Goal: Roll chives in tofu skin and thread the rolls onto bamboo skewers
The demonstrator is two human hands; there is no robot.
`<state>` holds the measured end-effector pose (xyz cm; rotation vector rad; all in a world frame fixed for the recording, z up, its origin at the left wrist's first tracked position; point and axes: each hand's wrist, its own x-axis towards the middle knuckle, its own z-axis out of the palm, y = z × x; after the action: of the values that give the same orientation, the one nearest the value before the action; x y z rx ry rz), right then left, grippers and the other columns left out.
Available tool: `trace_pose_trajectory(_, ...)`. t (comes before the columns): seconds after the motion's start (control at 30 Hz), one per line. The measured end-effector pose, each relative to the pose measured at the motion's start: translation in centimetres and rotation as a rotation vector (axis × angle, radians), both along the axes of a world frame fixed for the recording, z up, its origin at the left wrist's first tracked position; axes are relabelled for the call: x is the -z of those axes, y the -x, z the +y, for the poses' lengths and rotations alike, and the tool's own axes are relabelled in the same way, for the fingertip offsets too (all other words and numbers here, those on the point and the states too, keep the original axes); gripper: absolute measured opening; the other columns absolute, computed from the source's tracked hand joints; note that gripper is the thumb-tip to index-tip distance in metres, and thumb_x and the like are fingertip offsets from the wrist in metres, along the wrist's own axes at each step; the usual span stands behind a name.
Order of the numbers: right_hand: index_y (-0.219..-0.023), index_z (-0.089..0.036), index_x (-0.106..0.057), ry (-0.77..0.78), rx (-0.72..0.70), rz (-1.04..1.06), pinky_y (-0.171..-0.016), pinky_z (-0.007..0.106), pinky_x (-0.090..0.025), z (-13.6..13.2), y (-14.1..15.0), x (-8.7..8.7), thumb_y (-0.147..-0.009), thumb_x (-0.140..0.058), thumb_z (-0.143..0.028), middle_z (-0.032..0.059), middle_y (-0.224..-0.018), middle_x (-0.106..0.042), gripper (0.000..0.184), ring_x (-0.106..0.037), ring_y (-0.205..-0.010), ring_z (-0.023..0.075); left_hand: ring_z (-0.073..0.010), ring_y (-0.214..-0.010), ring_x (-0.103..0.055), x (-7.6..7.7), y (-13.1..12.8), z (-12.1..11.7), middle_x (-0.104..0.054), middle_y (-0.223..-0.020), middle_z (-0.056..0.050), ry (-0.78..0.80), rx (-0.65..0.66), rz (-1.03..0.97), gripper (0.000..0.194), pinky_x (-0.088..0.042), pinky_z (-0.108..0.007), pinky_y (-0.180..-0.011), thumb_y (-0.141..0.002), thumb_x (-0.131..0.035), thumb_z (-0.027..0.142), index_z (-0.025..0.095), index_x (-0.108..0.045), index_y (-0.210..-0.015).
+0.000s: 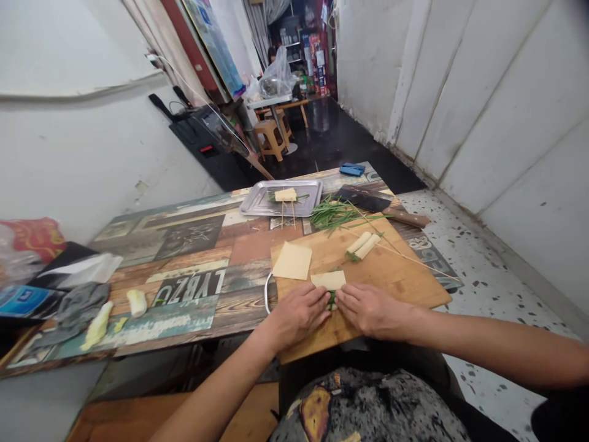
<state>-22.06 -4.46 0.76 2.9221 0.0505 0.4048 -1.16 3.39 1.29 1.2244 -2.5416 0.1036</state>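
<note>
My left hand (301, 312) and my right hand (367, 308) meet at the near side of a wooden cutting board (400, 279). Their fingers press on the near end of a pale yellow tofu sheet (328, 280), with green chives (332, 299) showing between the fingertips. The far part of this sheet lies flat; my fingers hide the near part. Left of it rests a square tofu sheet (292, 261). Farther right on the board, two tofu rolls (364, 245) with green inside lie side by side, close to thin skewers (409, 256).
Behind the board are loose chives (332, 215), a dark-bladed cleaver (363, 197) and a blue object (352, 169). A metal tray (248, 205) carries skewered tofu rolls (286, 194). At the table's left lie a grey cloth (83, 307) and pale vegetable pieces (137, 302).
</note>
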Motion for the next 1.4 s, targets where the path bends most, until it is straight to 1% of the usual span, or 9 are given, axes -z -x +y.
trace_pose_trajectory(0.27,-0.099,-0.007,-0.063,-0.093,0.003,-0.001,-0.073,0.034,-0.05,-0.2,-0.2,-0.3,-0.094,-0.041,-0.011,0.0125,-0.091,-0.064,0.023,-0.056,-0.083,0.0203,-0.018,-0.081,-0.057,-0.1,0.1,0.1,-0.066,-0.099,-0.01,-0.018,-0.03,0.04,0.022,-0.049,-0.033,-0.073,-0.095,-0.047,0.023,0.013,-0.062,-0.106)
trace_pose_trajectory(0.33,-0.101,-0.007,-0.063,-0.108,0.018,0.032,-0.074,0.034,-0.05,-0.1,-0.1,-0.5,-0.093,-0.041,-0.012,0.0132,-0.094,-0.064,0.023,-0.056,-0.085,0.0207,-0.0201,-0.082,-0.057,-0.2,0.2,0.2,-0.065,-0.101,-0.011,-0.014,-0.041,0.015,0.027,-0.049,-0.035,-0.072,-0.094,-0.05,0.032,0.012,-0.062,-0.106)
trace_pose_trajectory(0.6,-0.097,-0.003,-0.065,-0.004,0.044,-0.005,-0.066,0.035,-0.05,0.6,-0.2,-0.4,-0.09,-0.041,-0.005,0.0165,-0.091,-0.065,0.025,-0.058,-0.08,0.0226,-0.0195,-0.084,-0.055,0.3,0.3,0.5,-0.066,-0.102,-0.011,0.101,-0.073,-0.046,0.026,-0.047,-0.035,-0.074,-0.094,-0.049,0.031,0.012,-0.063,-0.106)
trace_pose_trajectory(0.7,-0.09,-0.009,-0.065,-0.153,0.065,-0.073,-0.069,0.033,-0.05,-0.2,-0.5,0.3,-0.092,-0.042,-0.01,0.0112,-0.084,-0.065,0.023,-0.057,-0.078,0.0199,-0.0196,-0.085,-0.056,0.1,0.4,0.4,-0.066,-0.101,-0.01,0.085,-0.078,-0.034,0.028,-0.045,-0.036,-0.076,-0.093,-0.052,0.036,0.013,-0.063,-0.105)
trace_pose_trajectory(0.83,-0.076,-0.017,-0.064,-0.427,0.123,-0.237,-0.071,0.029,-0.048,-1.3,-1.1,1.0,-0.092,-0.046,-0.013,0.0049,-0.073,-0.063,0.024,-0.056,-0.071,0.0157,-0.0187,-0.087,-0.056,0.3,0.5,0.2,-0.07,-0.098,-0.006,0.142,-0.087,0.028,0.019,-0.041,-0.035,-0.078,-0.094,-0.049,0.023,0.014,-0.064,-0.103)
trace_pose_trajectory(1.07,-0.079,-0.015,-0.065,-0.412,0.173,-0.255,-0.077,0.034,-0.045,-0.4,-0.4,0.3,-0.093,-0.048,-0.019,0.0072,-0.075,-0.061,0.023,-0.051,-0.085,0.0195,-0.0181,-0.086,-0.06,1.4,0.8,-0.1,-0.073,-0.089,-0.005,0.036,-0.258,0.432,0.013,-0.045,-0.036,-0.078,-0.089,-0.06,0.023,0.02,-0.072,-0.086)
trace_pose_trajectory(1.2,-0.085,-0.015,-0.065,-0.42,0.181,-0.232,-0.078,0.035,-0.042,-0.1,-0.2,0.5,-0.097,-0.046,-0.026,0.0068,-0.079,-0.061,0.025,-0.051,-0.089,0.0199,-0.0152,-0.077,-0.062,1.7,0.7,0.0,-0.073,-0.084,-0.004,0.001,-0.219,0.516,0.013,-0.05,-0.032,-0.074,-0.089,-0.059,0.02,0.021,-0.072,-0.093)
trace_pose_trajectory(1.3,-0.082,-0.016,-0.066,-0.547,0.166,-0.298,-0.077,0.033,-0.041,-0.8,-0.6,0.7,-0.096,-0.047,-0.021,0.0059,-0.078,-0.063,0.024,-0.051,-0.084,0.0181,-0.0147,-0.079,-0.061,1.7,0.6,0.2,-0.072,-0.085,-0.004,0.075,-0.204,0.501,0.023,-0.05,-0.028,-0.072,-0.09,-0.056,0.017,0.02,-0.068,-0.11)
trace_pose_trajectory(1.4,-0.075,-0.014,-0.065,-0.725,0.195,-0.332,-0.074,0.032,-0.04,-1.6,-1.1,0.5,-0.09,-0.056,-0.018,0.0057,-0.075,-0.064,0.018,-0.051,-0.078,0.0174,-0.0151,-0.078,-0.059,1.3,0.6,0.3,-0.071,-0.082,-0.004,0.036,-0.226,0.477,0.019,-0.049,-0.028,-0.072,-0.09,-0.056,0.018,0.02,-0.069,-0.103)
